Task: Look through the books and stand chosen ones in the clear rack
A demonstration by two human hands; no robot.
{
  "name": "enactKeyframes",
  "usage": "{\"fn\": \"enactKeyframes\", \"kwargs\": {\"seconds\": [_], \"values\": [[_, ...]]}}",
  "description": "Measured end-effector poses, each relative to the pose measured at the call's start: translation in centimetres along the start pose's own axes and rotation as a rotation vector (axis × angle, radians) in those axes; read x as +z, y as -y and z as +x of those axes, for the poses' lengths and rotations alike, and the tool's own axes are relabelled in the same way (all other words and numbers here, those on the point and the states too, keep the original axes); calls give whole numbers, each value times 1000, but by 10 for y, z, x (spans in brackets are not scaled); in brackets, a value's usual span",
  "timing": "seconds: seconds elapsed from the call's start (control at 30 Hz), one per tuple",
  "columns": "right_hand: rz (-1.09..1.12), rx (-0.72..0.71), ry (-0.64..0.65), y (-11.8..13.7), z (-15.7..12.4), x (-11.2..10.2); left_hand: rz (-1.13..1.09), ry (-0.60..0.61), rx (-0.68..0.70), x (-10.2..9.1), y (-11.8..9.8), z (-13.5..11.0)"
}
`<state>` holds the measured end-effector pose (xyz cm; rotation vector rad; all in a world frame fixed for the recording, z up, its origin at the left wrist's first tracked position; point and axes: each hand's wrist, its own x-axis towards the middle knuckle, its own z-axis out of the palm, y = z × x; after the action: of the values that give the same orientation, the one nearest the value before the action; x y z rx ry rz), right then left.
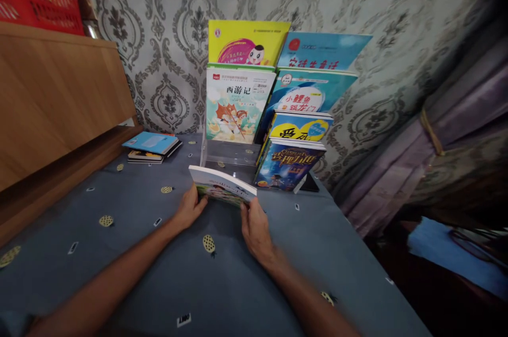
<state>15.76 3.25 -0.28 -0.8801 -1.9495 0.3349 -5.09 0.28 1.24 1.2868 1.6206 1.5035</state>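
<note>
Book, gripped between your two hands above the patterned cloth. Your left hand closes on its left edge and your right hand on its right; some fingers of each pass behind it and are hidden. The upper edge runs from hand to hand, dropping toward your right. Strong foreshortening leaves the true long axis uncertain, and the cover's title is hard to read.

Key relation: the lower left part of the clear rack lies just beyond the book, directly away from your fingers. Whether the two touch cannot be told; the book hides the rack's front foot. Your right hand is nearer the dark blue book at the front of the right-hand column, behind which a black object shows only in part.

Farther back, the white-covered book stands before the yellow book, hiding its lower portion. Well to your left lies a small pile of books. Last comes the patterned wall.
</note>
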Motion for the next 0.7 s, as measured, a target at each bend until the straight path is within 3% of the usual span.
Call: {"fn": "enactKeyframes", "kwargs": {"seconds": [0.27, 0.5, 0.7], "values": [[12, -11, -6, 1, 1, 0, 68, 7, 95, -2, 7, -1], [12, -77, 0, 0, 0, 2, 336, -50, 267, -3, 26, -2], [47, -160, -1, -16, 17, 3, 324, -16, 417, 0, 15, 9]]}}
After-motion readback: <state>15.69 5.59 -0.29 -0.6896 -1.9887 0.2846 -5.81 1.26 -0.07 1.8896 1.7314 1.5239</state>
